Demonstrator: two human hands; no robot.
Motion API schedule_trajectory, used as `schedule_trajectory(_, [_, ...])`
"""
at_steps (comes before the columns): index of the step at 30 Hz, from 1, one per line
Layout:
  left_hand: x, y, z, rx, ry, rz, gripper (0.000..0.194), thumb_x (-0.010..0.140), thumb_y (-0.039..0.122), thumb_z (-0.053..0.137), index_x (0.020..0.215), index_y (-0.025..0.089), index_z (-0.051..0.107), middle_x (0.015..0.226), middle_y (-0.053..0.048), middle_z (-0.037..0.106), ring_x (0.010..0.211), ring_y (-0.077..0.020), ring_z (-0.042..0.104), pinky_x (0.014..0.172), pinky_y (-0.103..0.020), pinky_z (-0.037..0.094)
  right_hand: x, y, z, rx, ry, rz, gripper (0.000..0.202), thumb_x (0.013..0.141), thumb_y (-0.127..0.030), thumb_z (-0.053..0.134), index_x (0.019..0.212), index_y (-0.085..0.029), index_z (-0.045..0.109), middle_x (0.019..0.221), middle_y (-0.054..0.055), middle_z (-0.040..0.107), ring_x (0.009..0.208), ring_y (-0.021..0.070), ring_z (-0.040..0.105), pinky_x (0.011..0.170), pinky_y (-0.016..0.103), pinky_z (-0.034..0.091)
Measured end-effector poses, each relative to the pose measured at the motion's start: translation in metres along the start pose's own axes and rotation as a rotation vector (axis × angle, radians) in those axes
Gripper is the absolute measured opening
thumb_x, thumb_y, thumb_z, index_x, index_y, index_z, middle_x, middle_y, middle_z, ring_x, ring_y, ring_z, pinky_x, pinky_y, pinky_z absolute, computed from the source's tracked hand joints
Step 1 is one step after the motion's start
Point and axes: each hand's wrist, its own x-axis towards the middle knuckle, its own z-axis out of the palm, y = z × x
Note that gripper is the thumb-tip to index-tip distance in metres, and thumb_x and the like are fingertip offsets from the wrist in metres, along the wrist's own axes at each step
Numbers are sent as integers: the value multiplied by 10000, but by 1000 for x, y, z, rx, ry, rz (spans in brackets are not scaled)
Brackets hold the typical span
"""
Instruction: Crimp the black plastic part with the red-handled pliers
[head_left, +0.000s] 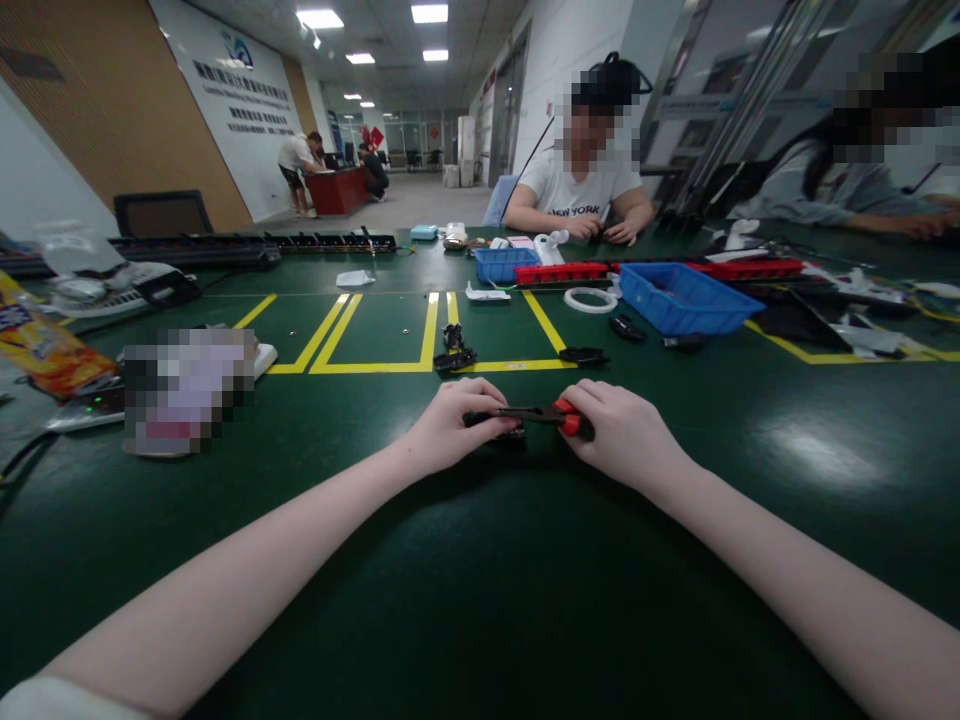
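Observation:
My left hand is closed on a small black part just above the green table. My right hand grips red-handled pliers, whose dark jaws point left and reach the part beside my left fingertips. Whether the jaws are closed on the part is too small to tell. Beyond my hands lie several black pieces: a cluster behind my left hand and a flat one behind my right.
Farther back stand a blue tray, a smaller blue bin and a white ring. On the left are a phone-like object and an orange packet. A person in white sits across the table.

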Motion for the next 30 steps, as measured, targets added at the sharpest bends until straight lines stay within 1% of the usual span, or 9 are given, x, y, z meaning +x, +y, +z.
schedule_trajectory(4, [0,0,0,33,5,32,166,904,277,581,865,188,716,933,-33,648,883,-159,585,838,-318,435,-2,3,-2,-20,13,2,160,736,-201,571,894,-174,574,885,83,648,776,223,586,659,330,455])
schedule_trajectory(12, [-1,-4,0,218,-35,23,176,900,328,591,840,209,706,976,-25,631,950,-182,543,895,-350,371,-3,5,-1,-36,-1,0,164,740,-227,592,893,-170,588,896,80,648,769,218,576,655,328,448])
schedule_trajectory(18, [-2,-4,1,262,7,27,153,891,324,606,825,213,687,964,-7,634,970,-182,548,930,-362,343,-1,4,-2,-34,-24,0,159,731,-206,578,886,-172,592,878,78,648,757,212,576,647,316,445])
schedule_trajectory(21, [-3,-5,-1,271,17,34,168,892,365,597,940,219,663,1031,-20,633,1026,-204,543,934,-376,357,-1,5,-2,-38,-29,13,161,729,-205,576,886,-171,592,871,77,647,759,214,581,648,315,446])
schedule_trajectory(22, [-4,-6,-1,275,0,37,243,876,405,612,1035,223,638,1088,-31,623,1063,-218,531,936,-382,367,-1,5,-2,-40,-31,15,166,730,-207,578,890,-168,593,873,79,648,762,215,582,651,317,447])
schedule_trajectory(24, [-5,-8,-2,291,-62,37,534,801,513,669,1227,221,534,1218,-66,576,1141,-254,492,943,-399,388,-2,6,-2,-40,-35,16,179,730,-213,582,901,-161,595,879,83,650,763,217,584,653,321,450])
schedule_trajectory(26, [-5,-10,-3,320,-139,37,710,738,590,694,1294,212,466,1288,-91,534,1173,-279,471,953,-421,398,-3,7,-2,-37,-34,14,183,734,-221,580,905,-160,595,882,85,652,763,218,584,651,324,452])
schedule_trajectory(27, [-5,-11,-3,336,-170,38,686,748,597,680,1277,211,475,1292,-91,530,1167,-280,476,955,-427,400,-3,6,-2,-35,-31,12,182,736,-225,578,905,-161,595,881,85,652,764,219,584,652,325,452])
schedule_trajectory(30, [-4,-12,-2,370,-208,33,437,841,535,610,1125,208,551,1217,-66,567,1087,-249,523,925,-412,416,-4,4,-3,-23,-32,6,180,741,-234,575,906,-165,596,883,83,652,769,219,586,654,326,456])
